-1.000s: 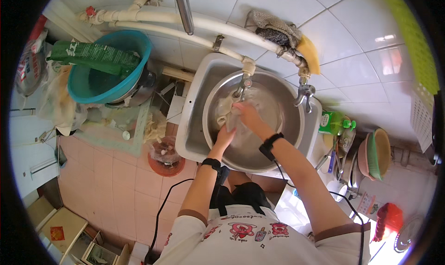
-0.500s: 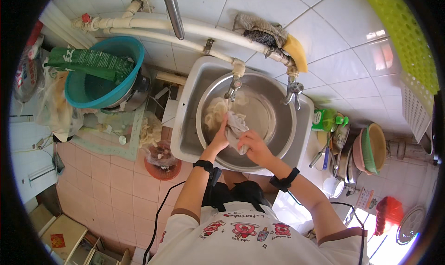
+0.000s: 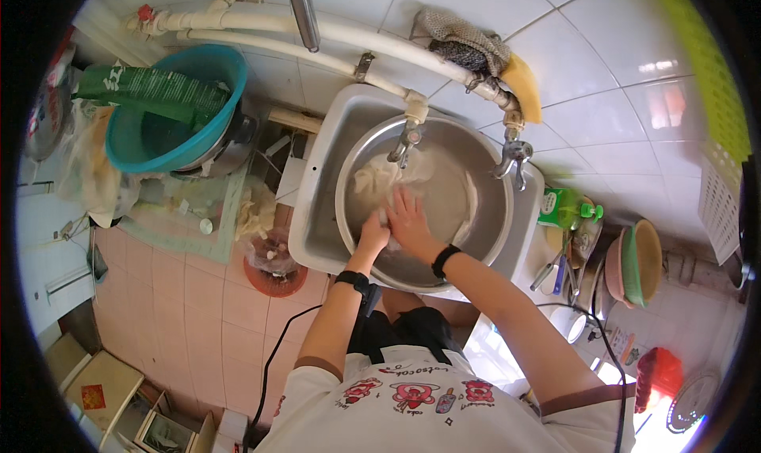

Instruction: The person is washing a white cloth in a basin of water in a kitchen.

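Note:
A round metal basin (image 3: 498, 235) stands in the sink with cloudy water in it. Pale cream cloth (image 3: 372, 175) lies in the water on the basin's left side, below the left tap (image 3: 406, 145). My left hand (image 3: 375, 233) is closed low in the basin, gripping a light grey cloth (image 3: 385, 217), most of which the hands hide. Right beside it, my right hand (image 3: 410, 217) lies over the cloth with fingers stretched out and slightly apart.
The grey sink (image 3: 311, 231) surrounds the basin. A second tap (image 3: 514, 160) juts over its right side. To the right stand a green soap bottle (image 3: 561, 207) and stacked colander-like bowls (image 3: 634, 263). At left sits a teal tub (image 3: 143, 164); a red-brown bin (image 3: 273, 282) is on the floor.
Both hands have lowered into the basin with the grey cloth, which was held up and bunched between them. My right hand has opened its fingers and moved left against my left hand.

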Demonstrator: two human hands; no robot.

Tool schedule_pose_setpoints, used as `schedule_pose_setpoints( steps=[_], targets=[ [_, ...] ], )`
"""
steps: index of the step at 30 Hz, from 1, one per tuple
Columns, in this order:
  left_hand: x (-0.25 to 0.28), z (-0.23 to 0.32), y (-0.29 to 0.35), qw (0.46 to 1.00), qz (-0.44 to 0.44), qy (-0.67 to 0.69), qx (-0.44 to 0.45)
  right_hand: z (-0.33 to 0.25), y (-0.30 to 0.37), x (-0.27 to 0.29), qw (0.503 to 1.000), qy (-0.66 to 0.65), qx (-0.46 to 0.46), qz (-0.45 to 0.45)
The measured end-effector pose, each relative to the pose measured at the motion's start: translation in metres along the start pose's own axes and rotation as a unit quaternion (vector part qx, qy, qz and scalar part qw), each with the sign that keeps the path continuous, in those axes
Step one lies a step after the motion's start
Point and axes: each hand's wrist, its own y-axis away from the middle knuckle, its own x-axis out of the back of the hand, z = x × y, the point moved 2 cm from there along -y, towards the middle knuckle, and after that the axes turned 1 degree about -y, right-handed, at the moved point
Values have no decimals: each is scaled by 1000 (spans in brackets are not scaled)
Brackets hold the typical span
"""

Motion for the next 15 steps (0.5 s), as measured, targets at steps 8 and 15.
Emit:
schedule_pose_setpoints(
  steps=[8, 15],
  targets=[
    [11, 5, -2, 998, 47, 9, 46, 5, -88, 25, 939, 63, 27, -337],
    [-3, -20, -17, 995, 100, -1, -5, 42, -87, -20, 988, -118, -95, -39]
  ],
)
